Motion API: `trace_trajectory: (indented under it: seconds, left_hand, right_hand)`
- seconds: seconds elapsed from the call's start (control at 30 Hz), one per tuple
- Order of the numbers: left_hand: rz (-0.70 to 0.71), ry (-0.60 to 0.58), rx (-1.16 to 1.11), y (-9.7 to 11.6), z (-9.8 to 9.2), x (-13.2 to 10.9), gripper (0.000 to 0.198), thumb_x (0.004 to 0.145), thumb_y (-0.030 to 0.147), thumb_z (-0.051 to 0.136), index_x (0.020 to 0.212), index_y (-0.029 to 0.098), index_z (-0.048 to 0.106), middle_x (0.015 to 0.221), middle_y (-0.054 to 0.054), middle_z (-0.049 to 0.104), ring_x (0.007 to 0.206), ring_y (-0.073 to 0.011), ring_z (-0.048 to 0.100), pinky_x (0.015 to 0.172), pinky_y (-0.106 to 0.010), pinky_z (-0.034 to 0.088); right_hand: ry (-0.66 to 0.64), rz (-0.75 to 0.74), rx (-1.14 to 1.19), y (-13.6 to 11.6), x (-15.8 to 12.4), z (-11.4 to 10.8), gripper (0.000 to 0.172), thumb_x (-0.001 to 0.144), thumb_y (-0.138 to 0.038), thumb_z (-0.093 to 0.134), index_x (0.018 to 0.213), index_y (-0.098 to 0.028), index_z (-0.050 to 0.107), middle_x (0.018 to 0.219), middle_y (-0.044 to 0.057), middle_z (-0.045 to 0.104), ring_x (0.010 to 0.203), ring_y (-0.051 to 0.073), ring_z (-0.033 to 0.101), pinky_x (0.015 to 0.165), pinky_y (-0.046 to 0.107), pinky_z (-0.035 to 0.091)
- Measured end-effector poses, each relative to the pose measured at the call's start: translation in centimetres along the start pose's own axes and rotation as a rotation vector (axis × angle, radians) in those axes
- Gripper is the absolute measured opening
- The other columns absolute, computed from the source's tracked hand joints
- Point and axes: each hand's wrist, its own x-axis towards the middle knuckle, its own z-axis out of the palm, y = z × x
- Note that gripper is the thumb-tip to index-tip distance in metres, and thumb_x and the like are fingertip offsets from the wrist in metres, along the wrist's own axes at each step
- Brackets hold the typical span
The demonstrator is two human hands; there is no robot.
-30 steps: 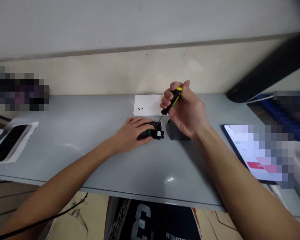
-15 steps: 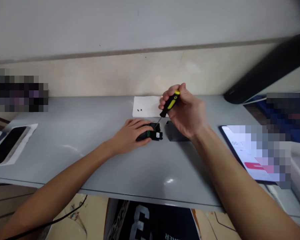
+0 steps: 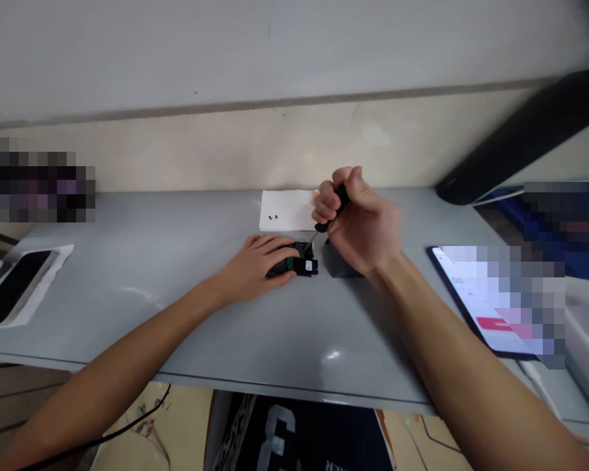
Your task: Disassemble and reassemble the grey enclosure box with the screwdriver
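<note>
My left hand (image 3: 259, 268) curls over a small opened black device (image 3: 305, 265), shaped like a computer mouse, and presses it to the desk. A green circuit board and a small white label show at its right end. My right hand (image 3: 368, 219) is wrapped around the handle of a black and yellow screwdriver (image 3: 341, 204). The slanted shaft reaches down-left into the device; its tip is too small to make out. Partly under my right hand lies a dark cover piece (image 3: 344, 263), just right of the device.
Two tiny dark parts, perhaps screws, sit on white paper (image 3: 287, 210) behind the device. A phone (image 3: 17, 288) lies at the left. On the right are a lit tablet (image 3: 471, 288) and a black cylinder (image 3: 510, 140) leaning by the wall. The grey desk's (image 3: 255, 347) front edge is near me.
My right hand has turned around the screwdriver, and its fingers now cover most of the yellow on the handle. The left hand and the device stay in place.
</note>
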Motion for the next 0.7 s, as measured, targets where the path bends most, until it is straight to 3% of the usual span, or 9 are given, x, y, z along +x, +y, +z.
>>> trace_trajectory:
  seconds: [0.23,0.47,0.6,0.7]
  left_hand:
    - [0.007,0.005,0.013,-0.06,0.11,-0.05,0.03,0.105,0.039,0.054,0.133,0.03,0.061,0.15,-0.004,0.057,0.14,-0.0239,0.05,0.112,-0.044,0.037]
    - [0.018,0.021,0.009,-0.17,0.22,-0.13,0.031,0.105,0.04,0.053,0.134,0.031,0.061,0.148,-0.004,0.059,0.138,-0.0235,0.051,0.112,-0.043,0.038]
    - [0.014,0.018,0.011,-0.15,0.23,-0.11,0.031,0.105,0.04,0.054,0.134,0.031,0.061,0.148,-0.004,0.058,0.139,-0.0243,0.051,0.112,-0.044,0.038]
    - [0.013,0.016,0.001,-0.05,0.13,-0.04,0.032,0.105,0.04,0.054,0.134,0.03,0.059,0.149,-0.004,0.058,0.14,-0.0244,0.051,0.112,-0.044,0.039]
  right_hand:
    - [0.05,-0.033,-0.134,-0.07,0.31,-0.48,0.037,0.092,-0.06,0.065,0.081,-0.026,0.055,0.082,0.003,0.059,0.079,0.019,0.059,0.067,0.034,0.051]
    - [-0.011,0.023,-0.094,-0.05,0.17,0.11,0.036,0.094,-0.064,0.058,0.092,-0.028,0.06,0.072,0.001,0.053,0.068,0.016,0.055,0.065,0.034,0.05]
    - [0.023,0.013,-0.103,0.13,0.01,0.34,0.042,0.093,-0.07,0.054,0.089,-0.029,0.057,0.068,0.0,0.048,0.064,0.017,0.052,0.062,0.034,0.049]
    - [0.029,0.015,-0.107,0.1,-0.06,0.11,0.038,0.091,-0.064,0.062,0.084,-0.028,0.054,0.067,-0.001,0.047,0.064,0.017,0.051,0.063,0.033,0.049]
